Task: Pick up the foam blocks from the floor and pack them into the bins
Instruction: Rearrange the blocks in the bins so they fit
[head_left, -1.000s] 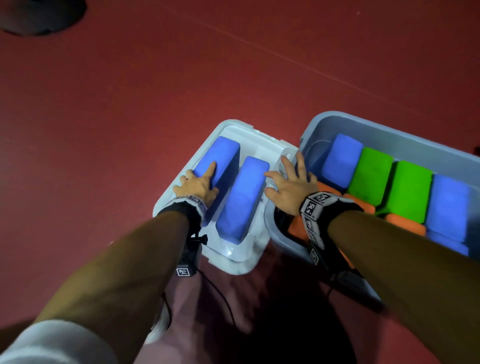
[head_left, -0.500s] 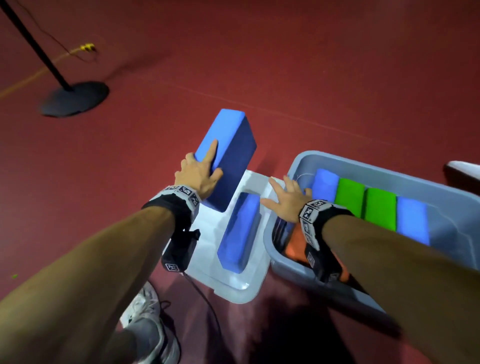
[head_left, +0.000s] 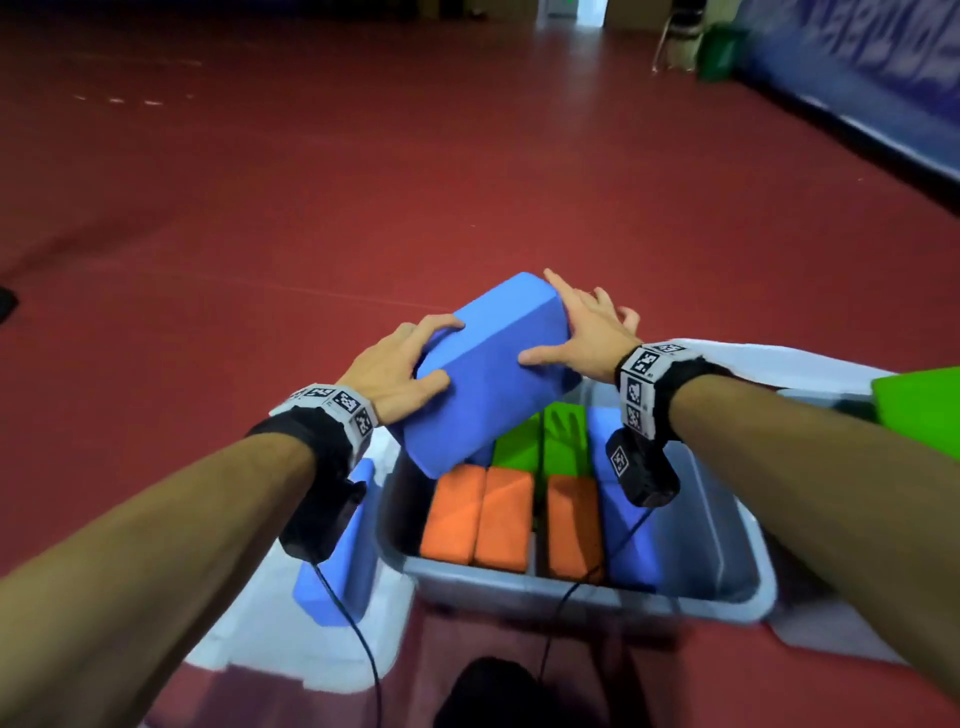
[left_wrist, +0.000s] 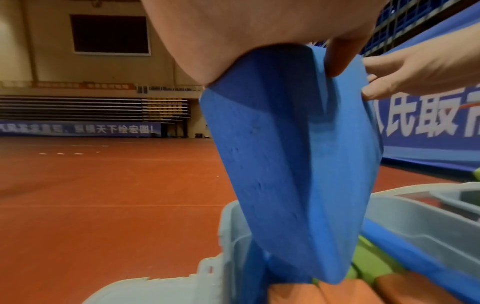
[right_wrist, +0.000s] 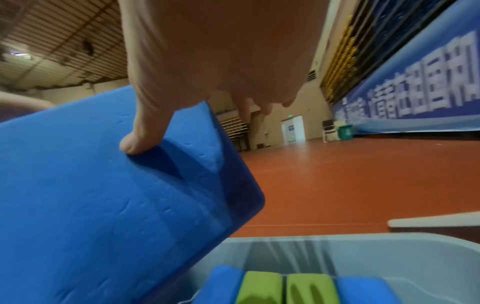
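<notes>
Head view shows both hands holding one blue foam block (head_left: 493, 374) in the air, tilted, its low end just above the left side of the grey bin (head_left: 727, 587). The left hand (head_left: 395, 371) grasps the block's left side with fingers curled over its top edge and thumb on the near face. The right hand (head_left: 587, 332) is against the block's right end, thumb on the near face and fingers spread along the far side; the right wrist view shows the thumb pressing into the foam, so this hand is gripping too.

Inside the bin, three orange blocks (head_left: 504, 519) stand side by side at the near end, with green blocks (head_left: 540, 447) behind them and more blue ones among them. Another blue block (head_left: 343, 545) lies in the white bin (head_left: 249, 623) on the left. At the right edge a green piece (head_left: 919, 410) pokes into view; what it rests on is not clear.

The step in hand looks like placing: the block is being brought over the grey bin to be packed. The next move probably calls for turning the block so it lines up with a gap, then lowering it. Where that gap is cannot be told, since the block hides the bin's far left corner. Foam gives a little, so a snug fit could take gentle pressing.
</notes>
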